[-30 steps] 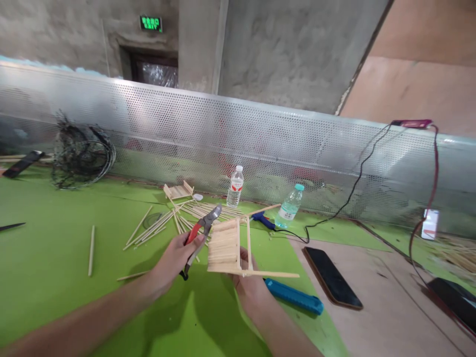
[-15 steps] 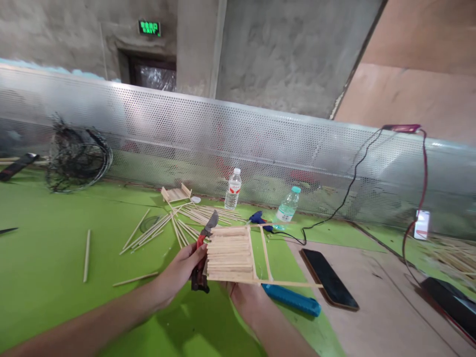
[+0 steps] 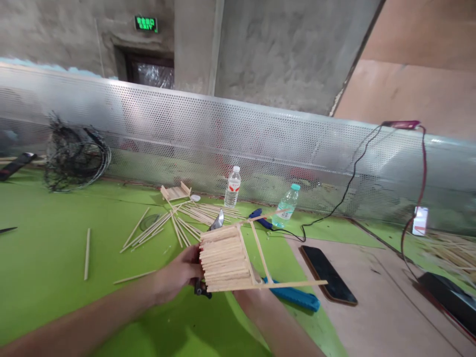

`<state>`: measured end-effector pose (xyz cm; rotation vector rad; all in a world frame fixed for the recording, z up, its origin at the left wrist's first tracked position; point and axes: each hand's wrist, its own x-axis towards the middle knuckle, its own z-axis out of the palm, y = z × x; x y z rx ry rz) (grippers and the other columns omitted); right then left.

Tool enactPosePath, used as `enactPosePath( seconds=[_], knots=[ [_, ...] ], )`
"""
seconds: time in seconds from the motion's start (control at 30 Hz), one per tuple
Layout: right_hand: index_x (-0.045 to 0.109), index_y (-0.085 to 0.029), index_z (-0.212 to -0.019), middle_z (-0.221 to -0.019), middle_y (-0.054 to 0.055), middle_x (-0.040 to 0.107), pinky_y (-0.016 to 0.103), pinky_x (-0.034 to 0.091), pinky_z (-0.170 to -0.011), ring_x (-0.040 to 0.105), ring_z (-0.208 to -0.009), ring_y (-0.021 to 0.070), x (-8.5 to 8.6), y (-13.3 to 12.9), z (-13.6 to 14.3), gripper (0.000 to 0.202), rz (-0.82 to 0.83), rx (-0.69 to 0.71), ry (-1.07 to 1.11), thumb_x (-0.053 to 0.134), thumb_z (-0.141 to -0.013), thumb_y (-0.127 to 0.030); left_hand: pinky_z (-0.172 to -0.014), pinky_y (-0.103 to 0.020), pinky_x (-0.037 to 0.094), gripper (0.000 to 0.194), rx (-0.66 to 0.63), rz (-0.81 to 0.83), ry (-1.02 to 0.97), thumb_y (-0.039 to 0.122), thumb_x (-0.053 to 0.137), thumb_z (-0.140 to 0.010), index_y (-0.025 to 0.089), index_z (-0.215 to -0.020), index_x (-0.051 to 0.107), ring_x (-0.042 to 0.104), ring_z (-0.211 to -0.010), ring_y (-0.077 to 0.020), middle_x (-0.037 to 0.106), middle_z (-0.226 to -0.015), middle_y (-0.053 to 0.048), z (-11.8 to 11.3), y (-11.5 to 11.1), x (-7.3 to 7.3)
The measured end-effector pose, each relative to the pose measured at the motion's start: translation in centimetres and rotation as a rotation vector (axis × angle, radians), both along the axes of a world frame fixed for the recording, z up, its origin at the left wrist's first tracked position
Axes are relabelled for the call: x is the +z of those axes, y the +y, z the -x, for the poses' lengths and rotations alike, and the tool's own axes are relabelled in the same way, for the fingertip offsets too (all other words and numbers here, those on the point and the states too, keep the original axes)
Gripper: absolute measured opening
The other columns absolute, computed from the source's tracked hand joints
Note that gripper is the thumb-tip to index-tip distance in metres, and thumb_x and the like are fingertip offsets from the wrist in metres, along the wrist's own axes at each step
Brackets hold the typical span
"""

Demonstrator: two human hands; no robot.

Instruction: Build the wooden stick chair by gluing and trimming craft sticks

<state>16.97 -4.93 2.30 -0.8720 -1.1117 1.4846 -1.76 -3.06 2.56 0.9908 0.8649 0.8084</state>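
Note:
My left hand (image 3: 180, 272) is closed around a pair of pruning shears (image 3: 217, 220) at the left edge of a small panel of wooden sticks. The metal blade shows above the panel's upper left corner; most of the handles are hidden. My right hand (image 3: 250, 298) holds the stick panel (image 3: 225, 259) from below, its fingers out of sight under it. Sticks lie side by side across the panel, and two long rails joined by a crossbar reach out to the right. Below the rails lies a blue utility knife (image 3: 295, 297).
Loose sticks (image 3: 148, 232) and a small stick model (image 3: 176, 192) lie farther back. Two bottles (image 3: 232, 187) (image 3: 287, 207) stand near a blue glue gun (image 3: 260, 218) with a cord. A black phone (image 3: 328, 275) lies right. A perforated metal barrier (image 3: 193, 134) bounds the far side.
The stick panel has tilted and shifted slightly left, its upper rail now slanting up to the right. The shears have turned with my left hand and are more hidden behind the panel.

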Motion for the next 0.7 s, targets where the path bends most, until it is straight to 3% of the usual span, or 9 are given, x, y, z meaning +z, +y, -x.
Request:
enactPosePath(
  seconds=[0.17,0.37,0.5,0.6,0.7],
  knots=[
    [0.073,-0.022,-0.105,-0.098,0.011,0.077,0.046,0.054,-0.083,0.069,-0.1,0.0307,-0.1,0.2,0.2,0.054,0.097,0.016,0.028,0.08,-0.066,-0.058,-0.088,-0.043,0.055,0.05,0.046,-0.015,-0.017,0.007,0.07,-0.074,0.02,-0.121,0.06,0.066,-0.107,-0.0283,0.069,-0.117,-0.012,-0.3,0.1,-0.2],
    [0.071,-0.02,-0.098,-0.095,0.009,0.077,0.037,0.056,-0.071,0.072,-0.082,0.0249,-1.1,2.2,-1.2,0.036,0.159,-0.088,-0.002,0.08,-0.072,-0.044,-0.089,-0.042,0.054,0.043,0.182,-0.012,0.0,0.018,0.076,-0.076,0.016,-0.116,0.061,0.066,-0.105,-0.0277,0.068,-0.115,-0.013,-0.2,0.7,0.2],
    [0.068,-0.016,-0.092,-0.085,0.003,0.072,0.03,0.055,-0.066,0.068,-0.07,0.0159,-1.6,4.3,-2.3,0.023,0.156,-0.123,-0.099,0.075,-0.081,-0.035,-0.084,-0.037,0.052,0.038,0.361,-0.06,0.007,0.023,0.073,-0.081,0.018,-0.117,0.061,0.065,-0.095,-0.0211,0.068,-0.108,-0.008,0.2,1.5,0.8],
    [0.065,-0.014,-0.104,-0.095,0.003,0.069,0.032,0.056,-0.07,0.066,-0.078,0.0138,-2.1,5.3,-2.8,0.022,0.146,-0.14,-0.206,0.064,-0.094,-0.034,-0.079,-0.03,0.051,0.028,0.522,-0.097,-0.008,0.02,0.07,-0.085,0.02,-0.111,0.061,0.063,-0.085,-0.0143,0.067,-0.103,-0.003,0.7,2.0,1.3],
    [0.063,-0.015,-0.115,-0.109,0.006,0.067,0.036,0.058,-0.076,0.067,-0.088,0.0168,-2.4,5.6,-2.9,0.028,0.119,-0.155,-0.314,0.062,-0.095,-0.035,-0.074,-0.025,0.05,0.022,0.633,-0.128,-0.046,0.023,0.07,-0.085,0.02,-0.105,0.062,0.06,-0.078,-0.0102,0.066,-0.1,-0.001,1.1,2.3,1.5]
  ],
)
